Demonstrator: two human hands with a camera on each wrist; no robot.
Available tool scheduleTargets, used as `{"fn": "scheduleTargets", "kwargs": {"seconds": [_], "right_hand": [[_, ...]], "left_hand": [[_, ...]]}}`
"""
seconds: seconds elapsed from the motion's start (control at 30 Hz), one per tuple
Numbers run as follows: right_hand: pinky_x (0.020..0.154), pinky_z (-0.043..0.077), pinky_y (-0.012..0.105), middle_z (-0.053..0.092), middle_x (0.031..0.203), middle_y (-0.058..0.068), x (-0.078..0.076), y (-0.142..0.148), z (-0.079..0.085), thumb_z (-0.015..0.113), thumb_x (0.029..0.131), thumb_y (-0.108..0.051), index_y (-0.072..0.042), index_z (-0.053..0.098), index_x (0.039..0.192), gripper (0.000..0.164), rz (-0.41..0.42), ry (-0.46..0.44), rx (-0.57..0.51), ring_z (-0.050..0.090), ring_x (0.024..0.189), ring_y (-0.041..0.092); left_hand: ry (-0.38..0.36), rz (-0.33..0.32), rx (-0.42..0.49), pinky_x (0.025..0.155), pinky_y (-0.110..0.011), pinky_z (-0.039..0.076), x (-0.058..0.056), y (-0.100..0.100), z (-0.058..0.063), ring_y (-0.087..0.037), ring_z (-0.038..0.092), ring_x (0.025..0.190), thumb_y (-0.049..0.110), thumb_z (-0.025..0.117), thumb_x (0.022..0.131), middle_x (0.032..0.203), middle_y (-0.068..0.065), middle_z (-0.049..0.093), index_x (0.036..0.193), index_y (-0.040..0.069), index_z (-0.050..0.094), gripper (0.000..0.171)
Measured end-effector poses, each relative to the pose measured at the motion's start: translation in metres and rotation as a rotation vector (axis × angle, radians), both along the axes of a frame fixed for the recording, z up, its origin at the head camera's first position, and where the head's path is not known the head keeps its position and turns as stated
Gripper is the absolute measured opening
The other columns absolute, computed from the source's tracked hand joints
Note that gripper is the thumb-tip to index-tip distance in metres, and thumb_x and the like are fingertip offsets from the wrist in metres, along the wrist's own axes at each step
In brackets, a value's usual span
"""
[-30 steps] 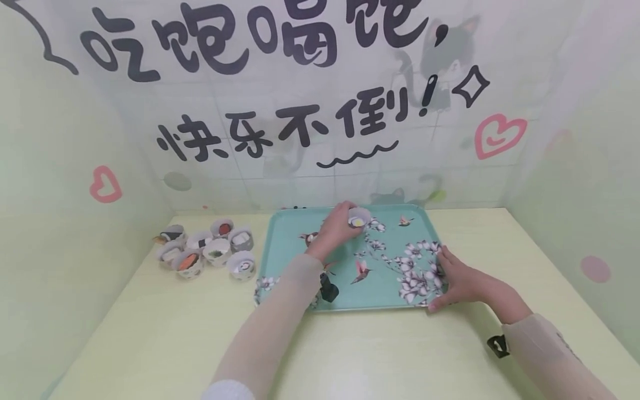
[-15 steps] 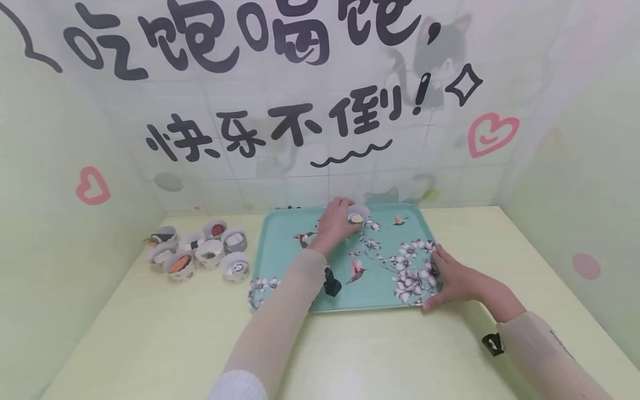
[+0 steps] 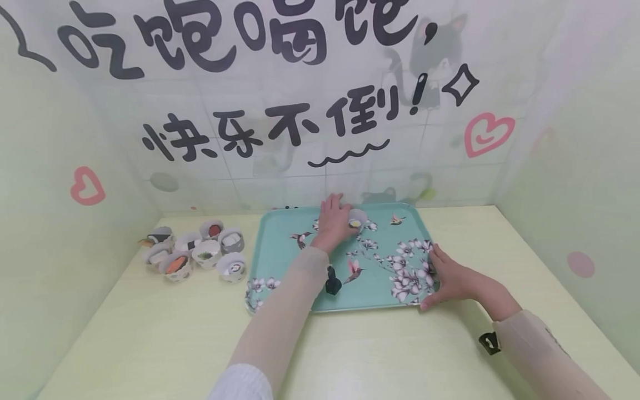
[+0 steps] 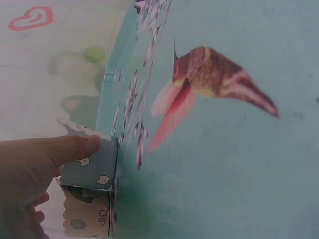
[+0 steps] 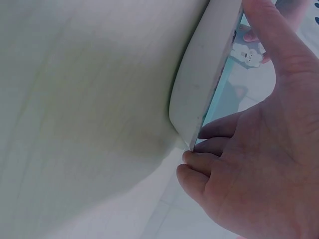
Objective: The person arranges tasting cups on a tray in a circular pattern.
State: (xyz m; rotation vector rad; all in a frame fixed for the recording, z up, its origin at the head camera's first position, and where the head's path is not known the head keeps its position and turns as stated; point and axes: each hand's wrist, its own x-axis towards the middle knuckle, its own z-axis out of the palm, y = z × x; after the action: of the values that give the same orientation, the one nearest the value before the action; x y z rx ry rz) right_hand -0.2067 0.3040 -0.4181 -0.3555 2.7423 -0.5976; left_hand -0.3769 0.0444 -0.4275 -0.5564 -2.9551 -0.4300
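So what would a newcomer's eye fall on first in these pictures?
Probably the bold black lettering across the back wall. Next would likely come the bird-printed turquoise tray below it on the table, with the left hand touching a small cup toward its far edge and the right hand at its near right corner. The huddle of small food-filled cups left of the tray also stands out.
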Motion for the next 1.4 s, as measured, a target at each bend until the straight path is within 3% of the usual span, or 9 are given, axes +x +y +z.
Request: {"fn": "scheduleTargets", "kwargs": {"seconds": [0.2,0.6,0.97,1.4], "right_hand": [[0.118,0.019,0.067,-0.005,0.156,0.045,-0.001,-0.001,0.0,0.089,0.064,-0.053,0.022,0.006,0.149,0.14,0.013,0.012,-0.002,0.005,0.145,0.061],[0.117,0.017,0.068,-0.005,0.155,0.046,-0.002,-0.001,0.002,0.09,0.064,-0.05,0.024,0.005,0.147,0.14,0.021,0.016,-0.031,0.004,0.144,0.062],[0.117,0.017,0.068,-0.005,0.154,0.047,-0.002,0.0,-0.001,0.09,0.065,-0.049,0.023,0.005,0.147,0.139,0.021,0.02,-0.042,0.004,0.143,0.062],[0.117,0.017,0.068,-0.005,0.153,0.048,-0.002,0.001,-0.001,0.09,0.064,-0.049,0.024,0.006,0.147,0.139,0.029,0.027,-0.044,0.004,0.143,0.063]], "left_hand": [[-0.029,0.018,0.065,0.127,-0.04,0.02,0.001,-0.01,0.001,-0.028,0.021,0.151,0.044,0.082,0.08,0.162,-0.01,0.023,0.15,0.014,0.042,0.086],[-0.108,0.026,0.19,0.122,-0.042,0.032,0.008,-0.037,0.019,-0.028,0.034,0.147,0.042,0.08,0.083,0.159,-0.009,0.035,0.152,0.012,0.038,0.085],[-0.162,0.028,0.22,0.123,-0.047,0.03,0.025,-0.054,0.043,-0.03,0.031,0.149,0.042,0.078,0.085,0.163,-0.009,0.03,0.155,0.014,0.032,0.088],[-0.134,-0.001,0.248,0.123,-0.047,0.03,0.036,-0.07,0.054,-0.031,0.031,0.149,0.047,0.074,0.087,0.162,-0.008,0.031,0.155,0.013,0.031,0.088]]}}
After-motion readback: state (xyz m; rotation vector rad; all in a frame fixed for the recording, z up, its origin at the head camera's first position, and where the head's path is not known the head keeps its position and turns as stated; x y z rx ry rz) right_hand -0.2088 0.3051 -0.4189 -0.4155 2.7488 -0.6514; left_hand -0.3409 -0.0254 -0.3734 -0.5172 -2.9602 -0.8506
